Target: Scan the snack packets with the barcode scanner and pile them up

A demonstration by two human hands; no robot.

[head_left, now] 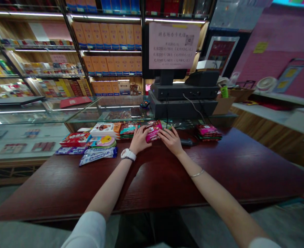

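A pink snack packet (153,132) is held upright, slightly tilted, between my two hands above the far part of the dark red wooden table (154,182). My left hand (140,138) grips its left edge, with a white watch on the wrist. On the right edge are the fingers of my right hand (171,140), pinched against the packet; a thin bangle circles that wrist. Just left of my left hand lies a stack of teal snack packets (128,129). A stack of similar pink packets (207,132) sits to the right, apart from my hands.
White-and-orange boxes (106,130), a red packet (76,138), a yellow-and-blue packet (102,141) and purple-blue wrapped bars (99,155) lie at left. A black handheld device (186,142) rests beside my right hand. Behind stand a glass display case (110,103) and a cash register (185,93).
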